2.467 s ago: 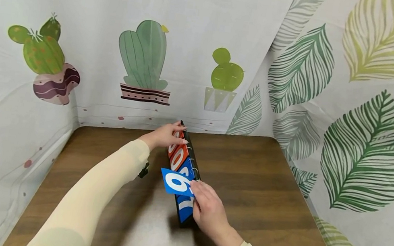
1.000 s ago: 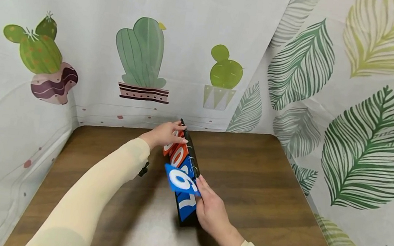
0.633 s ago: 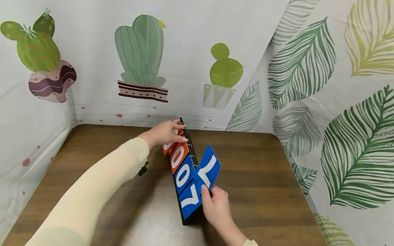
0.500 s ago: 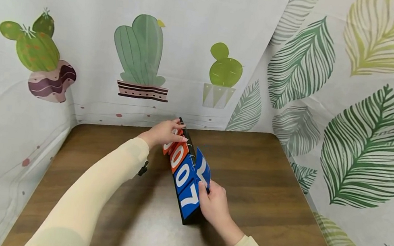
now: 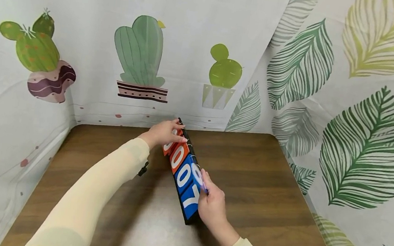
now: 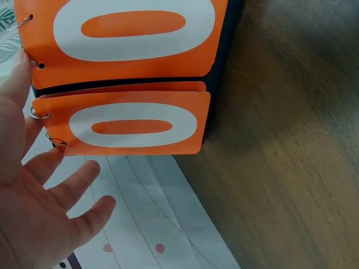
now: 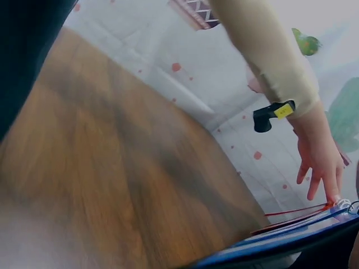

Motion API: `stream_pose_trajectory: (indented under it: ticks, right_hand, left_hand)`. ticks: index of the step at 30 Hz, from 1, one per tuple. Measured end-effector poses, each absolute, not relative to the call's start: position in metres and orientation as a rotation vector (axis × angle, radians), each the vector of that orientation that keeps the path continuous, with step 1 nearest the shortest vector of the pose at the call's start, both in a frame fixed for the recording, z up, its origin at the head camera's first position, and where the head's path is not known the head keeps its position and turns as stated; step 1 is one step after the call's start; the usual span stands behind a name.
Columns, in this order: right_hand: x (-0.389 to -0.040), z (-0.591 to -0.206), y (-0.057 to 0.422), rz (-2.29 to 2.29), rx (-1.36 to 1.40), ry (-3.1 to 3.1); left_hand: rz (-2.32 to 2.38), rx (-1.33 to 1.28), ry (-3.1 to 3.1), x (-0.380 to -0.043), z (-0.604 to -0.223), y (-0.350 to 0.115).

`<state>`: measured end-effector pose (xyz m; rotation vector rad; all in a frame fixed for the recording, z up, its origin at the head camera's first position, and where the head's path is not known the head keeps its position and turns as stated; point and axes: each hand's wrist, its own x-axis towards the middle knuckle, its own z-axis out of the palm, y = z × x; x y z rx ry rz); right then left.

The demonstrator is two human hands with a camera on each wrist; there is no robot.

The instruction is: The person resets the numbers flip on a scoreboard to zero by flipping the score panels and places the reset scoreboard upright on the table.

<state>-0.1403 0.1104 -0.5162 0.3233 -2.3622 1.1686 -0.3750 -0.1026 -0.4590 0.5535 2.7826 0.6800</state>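
A black flip scoreboard (image 5: 188, 221) stands lengthwise on the table, its number cards hung on rings along the top edge. Orange cards (image 5: 177, 158) reading 0 fill the far half; blue cards reading 0 (image 5: 183, 175) and 7 (image 5: 190, 205) fill the near half. My left hand (image 5: 163, 132) holds the far end by its top edge, thumb and index finger at the rings; the left wrist view shows its other fingers spread below an orange card (image 6: 188, 134). My right hand (image 5: 213, 208) pinches a lifted blue card (image 5: 196, 173) with a rounded white digit at the near end, partly hidden by the fingers.
The brown wooden table (image 5: 256, 178) ends at a white cloth backdrop (image 5: 186, 57) printed with cacti, just behind the scoreboard's far end. A leaf-print cloth (image 5: 300, 110) hangs along the right side. Glare brightens the table (image 5: 155, 236) in front.
A blue card with a 6 has swung over the top edge from left to right. Now my right hand is at another blue card by the rings. My left hand stays nearly still.
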Motion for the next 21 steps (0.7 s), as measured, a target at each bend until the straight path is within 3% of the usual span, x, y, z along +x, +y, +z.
stream_pose_trajectory:
  ticks: [11, 21]
  right_hand:
    - [-0.141, -0.497, 0.104, 0.17, 0.792, -2.744]
    - [-0.145, -0.499, 0.103, -0.405, 0.931, -2.63]
  left_hand:
    - [0.602, 0.533, 2.812, -0.371, -0.454, -0.103]
    - [0.611, 0.533, 2.804, -0.376, -0.46, -0.102]
